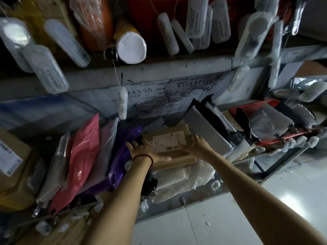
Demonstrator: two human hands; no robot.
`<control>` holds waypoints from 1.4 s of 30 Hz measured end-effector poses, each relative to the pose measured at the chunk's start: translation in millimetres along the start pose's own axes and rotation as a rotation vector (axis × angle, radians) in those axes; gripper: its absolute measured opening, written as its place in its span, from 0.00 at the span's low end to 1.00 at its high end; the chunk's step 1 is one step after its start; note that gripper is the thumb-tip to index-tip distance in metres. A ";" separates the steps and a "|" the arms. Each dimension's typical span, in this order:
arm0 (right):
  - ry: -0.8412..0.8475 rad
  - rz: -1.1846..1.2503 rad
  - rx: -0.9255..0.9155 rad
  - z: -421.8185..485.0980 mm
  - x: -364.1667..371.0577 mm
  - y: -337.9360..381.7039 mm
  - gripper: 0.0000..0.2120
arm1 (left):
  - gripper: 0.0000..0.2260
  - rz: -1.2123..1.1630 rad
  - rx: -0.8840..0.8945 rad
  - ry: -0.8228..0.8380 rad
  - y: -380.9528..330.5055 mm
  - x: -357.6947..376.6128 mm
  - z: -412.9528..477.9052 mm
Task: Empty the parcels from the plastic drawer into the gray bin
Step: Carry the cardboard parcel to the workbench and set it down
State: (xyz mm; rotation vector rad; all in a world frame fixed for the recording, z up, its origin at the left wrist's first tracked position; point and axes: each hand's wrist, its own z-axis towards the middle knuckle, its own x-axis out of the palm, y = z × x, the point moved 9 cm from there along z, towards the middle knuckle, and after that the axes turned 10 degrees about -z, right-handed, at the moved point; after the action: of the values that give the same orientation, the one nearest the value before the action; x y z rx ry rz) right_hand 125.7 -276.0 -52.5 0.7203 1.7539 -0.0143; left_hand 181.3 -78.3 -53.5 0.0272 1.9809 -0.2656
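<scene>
Left hand, red bead bracelet at the wrist, and right hand lay flat with fingers spread and straight against opposite sides of a brown cardboard parcel with a white label. It sat between a purple plastic mailer and a grey flat mailer, above white bubble-wrap packets. Label print blurred; the parcel's underside was hidden, and what held the pile could not be made out.

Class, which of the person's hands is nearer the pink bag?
Left. The left hand lies on the brown box, on the side towards the pink bag; the right hand is on its far side.
</scene>
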 end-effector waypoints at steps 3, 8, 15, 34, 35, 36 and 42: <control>-0.003 0.086 0.023 2.2 6.8 -2.2 0.33 | 0.61 -0.028 0.001 -0.010 1.6 -4.8 6.8; -0.044 0.197 0.030 -6.5 -1.5 -8.6 0.32 | 0.62 -0.132 0.074 -0.094 -3.0 -10.3 5.4; -0.134 0.432 0.029 -22.4 -36.8 -45.8 0.32 | 0.63 -0.686 0.169 -0.090 -17.7 -21.8 -8.1; -0.408 0.780 0.297 -253.8 -24.6 -243.5 0.33 | 0.19 -1.142 0.507 0.176 -159.2 84.6 -158.8; -0.436 0.808 0.333 -269.6 -23.6 -259.3 0.33 | 0.18 -1.123 0.534 0.215 -176.2 92.2 -168.6; -0.466 0.844 0.369 -286.0 -23.8 -275.9 0.34 | 0.17 -1.104 0.569 0.246 -193.5 100.1 -176.9; -0.708 0.981 0.538 -387.8 -25.4 -357.8 0.38 | 0.26 -1.058 0.714 0.392 -290.3 145.3 -240.2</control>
State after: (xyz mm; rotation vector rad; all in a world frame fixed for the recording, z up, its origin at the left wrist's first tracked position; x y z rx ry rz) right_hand -377.9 -434.1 -31.7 1.6684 0.5917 -0.0646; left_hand -135.6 -328.4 -40.7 -0.5559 2.0014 -1.7387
